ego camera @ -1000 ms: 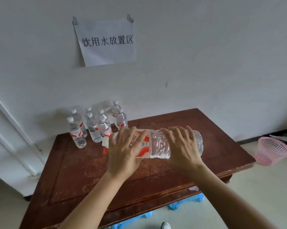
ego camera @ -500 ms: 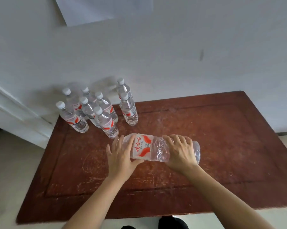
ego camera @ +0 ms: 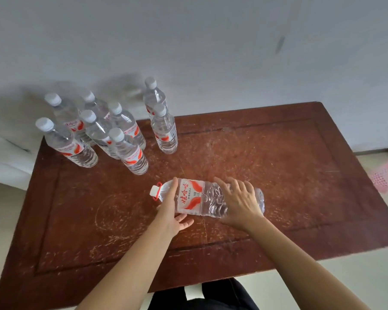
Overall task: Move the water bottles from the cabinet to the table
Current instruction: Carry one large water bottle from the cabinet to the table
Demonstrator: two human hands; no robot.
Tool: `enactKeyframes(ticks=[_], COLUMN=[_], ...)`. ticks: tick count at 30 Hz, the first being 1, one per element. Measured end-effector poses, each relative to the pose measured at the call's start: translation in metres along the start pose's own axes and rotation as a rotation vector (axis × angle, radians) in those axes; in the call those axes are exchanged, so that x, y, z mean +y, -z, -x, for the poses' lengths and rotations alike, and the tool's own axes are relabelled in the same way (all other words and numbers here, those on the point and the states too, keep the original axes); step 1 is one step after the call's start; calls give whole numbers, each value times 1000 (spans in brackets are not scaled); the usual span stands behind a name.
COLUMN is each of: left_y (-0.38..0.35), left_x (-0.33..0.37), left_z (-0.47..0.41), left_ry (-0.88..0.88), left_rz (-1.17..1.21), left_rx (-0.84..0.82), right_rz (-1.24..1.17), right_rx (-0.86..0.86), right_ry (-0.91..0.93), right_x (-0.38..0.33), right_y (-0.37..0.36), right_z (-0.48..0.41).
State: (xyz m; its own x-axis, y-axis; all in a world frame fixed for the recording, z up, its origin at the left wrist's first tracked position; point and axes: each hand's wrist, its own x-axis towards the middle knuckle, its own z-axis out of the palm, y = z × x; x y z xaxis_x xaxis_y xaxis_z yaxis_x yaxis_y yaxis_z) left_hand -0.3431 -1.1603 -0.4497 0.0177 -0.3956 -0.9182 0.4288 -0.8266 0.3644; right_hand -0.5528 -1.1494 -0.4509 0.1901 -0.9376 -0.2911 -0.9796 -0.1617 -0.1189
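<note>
Lying sideways over the reddish-brown wooden worktop point(ego camera: 278, 164), a clear plastic water bottle point(ego camera: 189, 196) is cupped by the left hand point(ego camera: 169, 214) and clasped by the right hand point(ego camera: 240, 202).

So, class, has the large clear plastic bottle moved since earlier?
Yes. The large clear plastic bottle has moved toward the person, away from the standing small bottles.

bottle cluster point(ego camera: 103, 133) far-left, table point(ego camera: 266, 157) right open

A pink mesh basket point(ego camera: 387, 175) sits on the pale floor point(ego camera: 378, 265), a white wall point(ego camera: 211, 41) behind
</note>
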Motion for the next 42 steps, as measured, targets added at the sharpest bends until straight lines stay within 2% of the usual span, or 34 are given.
enactKeyframes(ticks=[5, 10, 14, 17, 20, 23, 26, 29, 34, 42], left_y=[-15, -13, -8, -14, -22, -28, -31, -32, -43, -52], left_x=[8, 14, 15, 29, 58, 89, 110, 121, 110, 104], left_z=[-9, -11, -3, 17, 40, 60, 72, 77, 65, 67], left_ry=[3, 52, 1, -224, -576, -987, -1290, -1309, -1377, -1389], left_rz=[23, 26, 29, -20, -60, -301, -642, -817, -890, -799], left_rx=[155, 81, 59, 119, 95, 103, 183, 136, -62, -49], right_rz=[49, 23, -6, -38, -131, -375, -638, -767, -855, -849], right_rx=[-34, -27, 4, 41, 165, 283, 208, 95, 76, -17], right_ry=[-62, -59, -90, -96, -103, -140, -134, -106, -143, -107], right_x=[-5, -3, 0, -3, -17, -37, -51, -51, -42, -35], right_y=[-2, -1, 0, 6, 17, 28, 44, 48, 32, 27], right_z=[9, 13, 10, 4, -7, -31, -51, -60, -50, -34])
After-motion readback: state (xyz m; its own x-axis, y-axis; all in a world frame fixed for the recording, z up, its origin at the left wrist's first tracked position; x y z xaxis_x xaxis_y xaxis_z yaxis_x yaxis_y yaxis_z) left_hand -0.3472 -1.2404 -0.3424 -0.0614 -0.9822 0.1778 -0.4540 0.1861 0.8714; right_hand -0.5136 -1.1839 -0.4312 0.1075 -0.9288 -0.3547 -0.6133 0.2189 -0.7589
